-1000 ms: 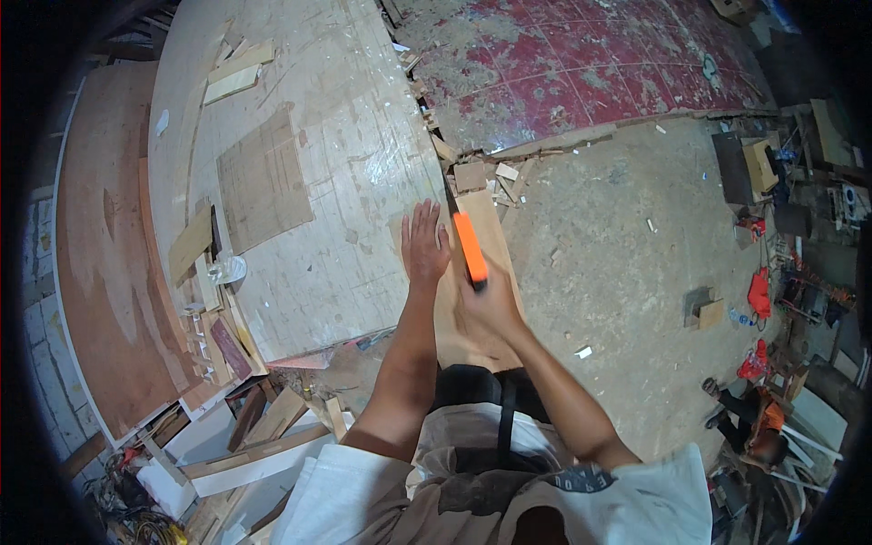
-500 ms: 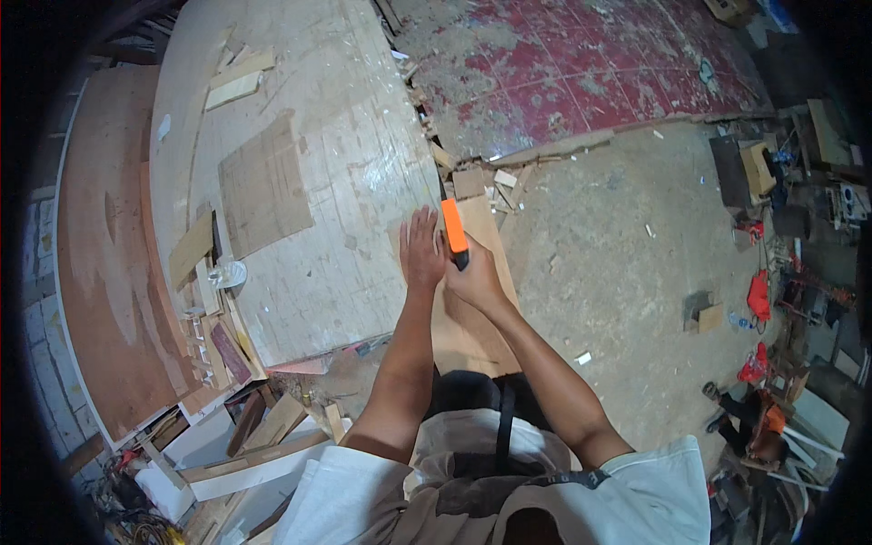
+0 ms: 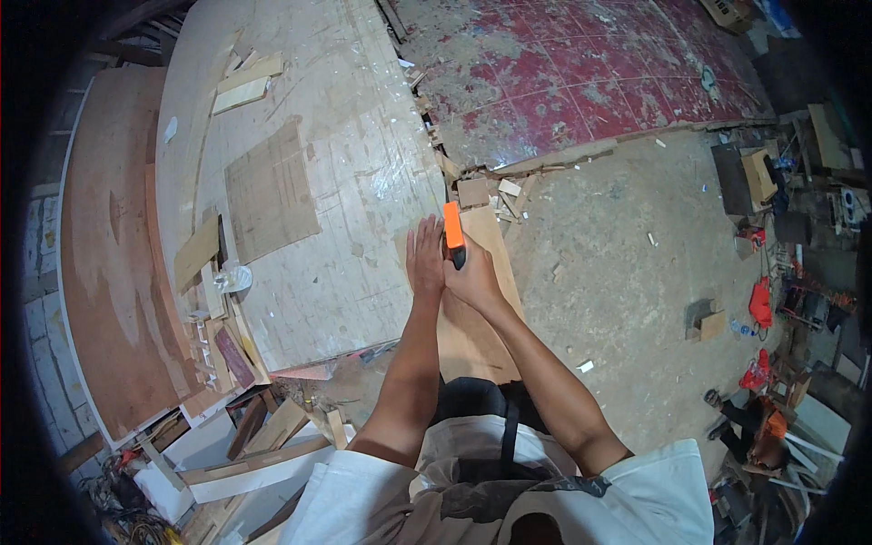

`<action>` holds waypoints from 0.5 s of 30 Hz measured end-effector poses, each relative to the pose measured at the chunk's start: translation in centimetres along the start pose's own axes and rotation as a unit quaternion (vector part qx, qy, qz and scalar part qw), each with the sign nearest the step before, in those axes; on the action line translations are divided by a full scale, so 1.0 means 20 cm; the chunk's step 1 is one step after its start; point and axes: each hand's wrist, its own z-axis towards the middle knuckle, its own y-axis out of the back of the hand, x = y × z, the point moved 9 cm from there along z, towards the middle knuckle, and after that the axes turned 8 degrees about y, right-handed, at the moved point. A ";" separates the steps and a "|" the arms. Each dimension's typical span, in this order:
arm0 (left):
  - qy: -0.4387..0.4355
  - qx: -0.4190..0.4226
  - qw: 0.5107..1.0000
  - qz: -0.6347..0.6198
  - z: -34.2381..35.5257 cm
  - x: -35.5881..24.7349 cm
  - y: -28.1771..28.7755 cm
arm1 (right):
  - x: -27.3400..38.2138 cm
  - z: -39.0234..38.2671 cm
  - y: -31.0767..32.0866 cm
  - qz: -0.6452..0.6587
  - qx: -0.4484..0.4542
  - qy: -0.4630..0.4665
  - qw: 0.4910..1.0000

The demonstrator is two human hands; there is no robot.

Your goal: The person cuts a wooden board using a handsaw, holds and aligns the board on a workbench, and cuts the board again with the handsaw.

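Observation:
My right hand (image 3: 474, 274) is closed round the black grip of an orange-and-black tool (image 3: 453, 227). The tool points away from me, with a thin dark part at its far end; its exact kind is hard to make out. Close beside it on the left, my left hand (image 3: 424, 257) lies flat with its fingers stretched out, holding nothing. Under both hands runs a light brown wooden board (image 3: 481, 341), beside the large pale plywood sheet (image 3: 354, 163). My hands hide part of the board.
Left of me, a brown panel (image 3: 113, 254) stands past wood offcuts (image 3: 245, 86) and a clear plastic cup (image 3: 233, 278). Scrap boards (image 3: 263, 463) pile at lower left. Concrete floor (image 3: 609, 245) lies right, with red tiles (image 3: 581, 82) beyond. Another person (image 3: 758, 431) is at the far right.
The view has shifted slightly. My hands stay side by side, the right one still gripping the tool, which looks a little lower and more upright in the picture.

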 end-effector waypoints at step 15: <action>-0.007 -0.018 1.000 -0.001 -0.02 0.02 0.00 | 0.01 -0.05 0.04 -0.016 -0.014 -0.001 1.000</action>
